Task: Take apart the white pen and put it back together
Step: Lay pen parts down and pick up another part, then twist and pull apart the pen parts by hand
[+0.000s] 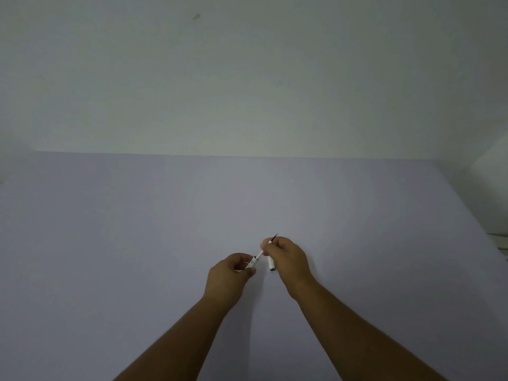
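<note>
The white pen is in pieces, held above the pale lilac table (165, 229). My left hand (229, 279) is closed around the white barrel (251, 263), whose black-ringed open end points up and right. From that end a thin refill (261, 253) runs up to my right hand (288, 259), and its dark tip (275, 237) pokes out above my fingers. My right hand also holds a short white piece (271, 263) with a black end, hanging down below the fingers. Whether the refill sits partly inside the barrel is hard to tell.
The table reaches back to a plain pale wall (247, 78). Its right edge runs diagonally at the far right, where a white object (501, 240) shows partly at the frame's edge.
</note>
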A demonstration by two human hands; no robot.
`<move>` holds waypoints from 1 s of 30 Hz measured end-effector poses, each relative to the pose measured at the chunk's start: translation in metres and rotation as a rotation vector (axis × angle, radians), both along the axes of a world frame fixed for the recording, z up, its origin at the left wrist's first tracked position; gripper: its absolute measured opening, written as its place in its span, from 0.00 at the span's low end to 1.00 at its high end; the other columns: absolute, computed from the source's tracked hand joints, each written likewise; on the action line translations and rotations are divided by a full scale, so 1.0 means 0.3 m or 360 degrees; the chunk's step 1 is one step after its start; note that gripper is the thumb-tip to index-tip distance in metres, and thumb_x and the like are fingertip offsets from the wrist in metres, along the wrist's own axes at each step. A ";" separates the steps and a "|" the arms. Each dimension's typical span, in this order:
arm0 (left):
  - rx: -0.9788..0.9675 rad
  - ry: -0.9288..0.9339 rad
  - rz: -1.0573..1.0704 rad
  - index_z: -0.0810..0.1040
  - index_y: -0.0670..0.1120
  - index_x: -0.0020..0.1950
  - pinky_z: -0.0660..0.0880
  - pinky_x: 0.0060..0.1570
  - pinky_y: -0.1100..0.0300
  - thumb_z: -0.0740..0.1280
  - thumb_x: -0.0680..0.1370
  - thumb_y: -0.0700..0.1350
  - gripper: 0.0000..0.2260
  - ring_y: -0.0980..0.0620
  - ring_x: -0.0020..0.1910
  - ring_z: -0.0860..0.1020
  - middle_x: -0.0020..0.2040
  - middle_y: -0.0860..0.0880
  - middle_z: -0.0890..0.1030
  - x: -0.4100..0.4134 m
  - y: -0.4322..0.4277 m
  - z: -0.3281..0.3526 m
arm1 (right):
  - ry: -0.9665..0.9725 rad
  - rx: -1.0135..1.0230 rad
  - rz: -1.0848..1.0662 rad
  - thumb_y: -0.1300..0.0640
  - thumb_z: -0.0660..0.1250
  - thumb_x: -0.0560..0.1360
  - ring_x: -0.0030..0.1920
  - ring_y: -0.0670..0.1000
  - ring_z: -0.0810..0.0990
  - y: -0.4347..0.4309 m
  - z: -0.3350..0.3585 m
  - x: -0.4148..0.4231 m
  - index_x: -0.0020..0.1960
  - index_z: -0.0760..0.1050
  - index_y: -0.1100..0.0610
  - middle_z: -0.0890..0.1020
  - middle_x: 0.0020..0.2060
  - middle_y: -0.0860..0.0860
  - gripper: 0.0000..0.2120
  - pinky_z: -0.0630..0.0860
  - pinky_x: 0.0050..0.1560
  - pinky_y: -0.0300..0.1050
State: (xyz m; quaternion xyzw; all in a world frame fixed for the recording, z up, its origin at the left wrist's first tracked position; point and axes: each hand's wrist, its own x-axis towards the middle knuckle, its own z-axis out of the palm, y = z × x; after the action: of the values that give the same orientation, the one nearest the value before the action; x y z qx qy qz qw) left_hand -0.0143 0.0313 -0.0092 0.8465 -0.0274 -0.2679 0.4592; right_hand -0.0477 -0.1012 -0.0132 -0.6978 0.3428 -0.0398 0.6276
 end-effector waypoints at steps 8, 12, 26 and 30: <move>-0.0007 -0.0001 -0.0036 0.79 0.50 0.58 0.74 0.40 0.66 0.69 0.76 0.45 0.10 0.54 0.42 0.77 0.46 0.52 0.81 -0.009 -0.027 -0.001 | 0.0049 -0.0007 0.0272 0.53 0.68 0.74 0.38 0.46 0.76 -0.053 0.017 0.002 0.43 0.79 0.56 0.80 0.36 0.47 0.07 0.73 0.40 0.39; -0.0084 0.0061 -0.0046 0.77 0.57 0.57 0.78 0.46 0.54 0.68 0.76 0.46 0.11 0.53 0.41 0.78 0.43 0.52 0.81 0.003 -0.015 -0.009 | 0.0166 -0.0176 0.0016 0.54 0.66 0.75 0.42 0.49 0.77 -0.127 -0.003 0.018 0.47 0.81 0.58 0.80 0.40 0.49 0.08 0.73 0.46 0.43; -0.0152 0.0179 0.0020 0.76 0.57 0.62 0.73 0.31 0.66 0.66 0.78 0.44 0.14 0.54 0.40 0.78 0.41 0.51 0.81 0.009 0.027 -0.043 | 0.0955 -0.1089 0.0524 0.54 0.59 0.78 0.53 0.57 0.82 -0.092 -0.111 0.053 0.54 0.78 0.60 0.83 0.53 0.56 0.13 0.73 0.44 0.44; -0.0153 0.0195 0.0030 0.76 0.58 0.61 0.73 0.32 0.66 0.66 0.78 0.44 0.14 0.54 0.40 0.78 0.41 0.51 0.81 0.006 0.034 -0.046 | 0.0998 -0.1061 0.0494 0.55 0.61 0.77 0.53 0.57 0.82 -0.085 -0.110 0.055 0.54 0.78 0.60 0.83 0.53 0.55 0.12 0.76 0.46 0.45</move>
State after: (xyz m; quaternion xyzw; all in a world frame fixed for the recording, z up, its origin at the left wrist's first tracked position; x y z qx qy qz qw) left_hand -0.0125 0.0415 -0.0230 0.8056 -0.0041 -0.3134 0.5028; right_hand -0.0313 -0.1267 -0.0461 -0.8823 0.3759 0.1588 0.2347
